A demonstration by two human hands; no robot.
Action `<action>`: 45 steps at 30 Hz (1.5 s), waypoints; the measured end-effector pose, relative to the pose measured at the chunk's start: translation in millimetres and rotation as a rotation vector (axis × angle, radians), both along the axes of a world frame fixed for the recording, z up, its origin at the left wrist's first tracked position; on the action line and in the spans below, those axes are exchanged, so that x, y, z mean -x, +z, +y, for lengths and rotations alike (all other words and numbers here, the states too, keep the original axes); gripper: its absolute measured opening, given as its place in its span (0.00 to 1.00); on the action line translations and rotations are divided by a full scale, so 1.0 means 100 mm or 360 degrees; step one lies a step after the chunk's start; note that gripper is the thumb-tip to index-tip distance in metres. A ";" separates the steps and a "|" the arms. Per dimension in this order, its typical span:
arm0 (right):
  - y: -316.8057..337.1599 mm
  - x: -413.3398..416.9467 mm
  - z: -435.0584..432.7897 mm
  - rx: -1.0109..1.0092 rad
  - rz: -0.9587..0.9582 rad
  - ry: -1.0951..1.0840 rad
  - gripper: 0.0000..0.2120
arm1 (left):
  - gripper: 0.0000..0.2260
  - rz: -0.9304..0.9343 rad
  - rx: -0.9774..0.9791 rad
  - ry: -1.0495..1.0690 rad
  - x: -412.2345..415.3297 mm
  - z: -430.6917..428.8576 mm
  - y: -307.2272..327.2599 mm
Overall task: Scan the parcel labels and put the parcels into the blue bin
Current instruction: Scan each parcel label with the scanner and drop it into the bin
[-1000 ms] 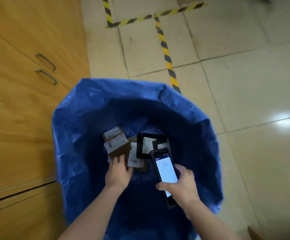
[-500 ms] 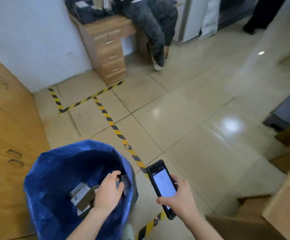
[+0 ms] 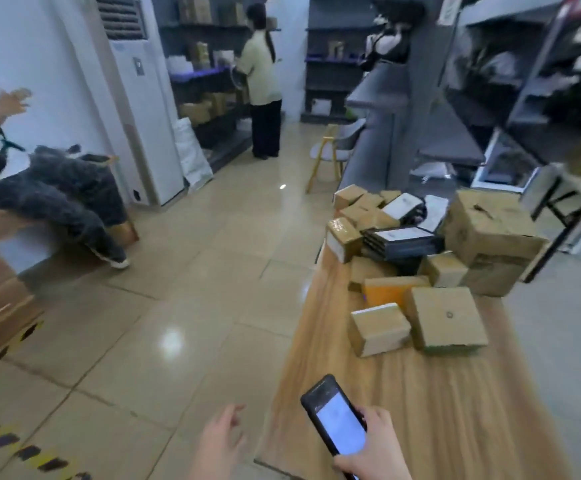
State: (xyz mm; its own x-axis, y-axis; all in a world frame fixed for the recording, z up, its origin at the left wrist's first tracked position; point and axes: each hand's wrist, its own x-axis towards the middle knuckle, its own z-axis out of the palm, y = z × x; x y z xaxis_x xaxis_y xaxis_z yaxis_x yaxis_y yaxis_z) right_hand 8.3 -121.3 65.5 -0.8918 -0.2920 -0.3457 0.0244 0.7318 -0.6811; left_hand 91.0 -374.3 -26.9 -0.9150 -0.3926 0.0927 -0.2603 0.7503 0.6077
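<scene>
Right hand [image 3: 372, 445] is gripping a phone [image 3: 337, 422]; left hand [image 3: 221, 441] is hanging empty, fingers loosely spread. Best reaching for the nearest parcel [image 3: 379, 329] on the bench [image 3: 438, 410], label facing up.

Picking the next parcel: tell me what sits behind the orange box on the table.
Behind the orange box sit a small brown box at right, a low brown box at left, and stacked flat black parcels farther back. Their lower parts are covered.

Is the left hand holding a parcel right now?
No, the left hand is empty, fingers loosely spread above the floor, while the right hand grips the phone and the parcels lie on the wooden table.
</scene>
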 end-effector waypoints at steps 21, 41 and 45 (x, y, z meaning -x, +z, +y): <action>-0.11 1.15 0.98 -0.0162 -0.0200 -0.1026 0.43 | 0.44 -0.0690 -0.0264 -0.0579 3.28 1.27 -0.01; -0.18 0.78 1.65 -0.0242 -0.0122 -0.0815 0.46 | 0.42 -0.0549 -0.0063 -0.1039 2.67 1.70 0.06; -0.17 0.64 1.88 -0.0393 -0.0048 -0.0653 0.44 | 0.48 -0.0557 0.0027 -0.1015 2.52 1.78 0.18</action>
State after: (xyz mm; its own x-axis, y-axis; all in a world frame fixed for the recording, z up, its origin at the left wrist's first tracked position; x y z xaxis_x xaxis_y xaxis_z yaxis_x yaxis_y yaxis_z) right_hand -56.0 66.7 48.3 -0.9046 0.1761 -0.3882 0.3622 0.7975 -0.4824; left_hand -160.6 -196.4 -9.0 -0.9425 0.2260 -0.2461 0.0536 0.8294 0.5561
